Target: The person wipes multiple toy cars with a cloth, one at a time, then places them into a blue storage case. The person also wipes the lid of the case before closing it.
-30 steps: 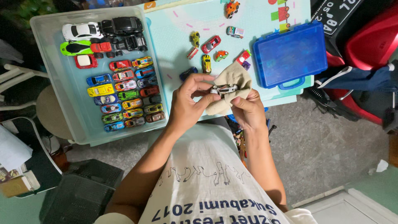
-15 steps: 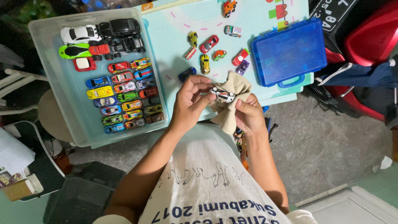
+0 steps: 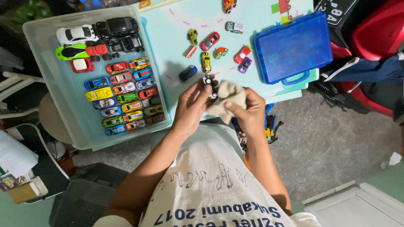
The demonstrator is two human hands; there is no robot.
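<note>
My left hand pinches a small white toy car, which stands on end and is mostly covered. My right hand presses a beige cloth against the car from the right. Both hands hover over the near edge of a pale green play mat. A dark blue toy car lies on the mat just beyond my left fingers. Several more loose toy cars are scattered farther out on the mat.
A clear plastic bin on the left holds rows of several toy cars. A blue plastic case with a handle lies shut on the mat's right. Red seats and dark clothing crowd the right side; a black crate sits lower left.
The car has turned from lying flat to standing on end in my left fingers. The cloth, spread open before, is now bunched over it under my right hand.
</note>
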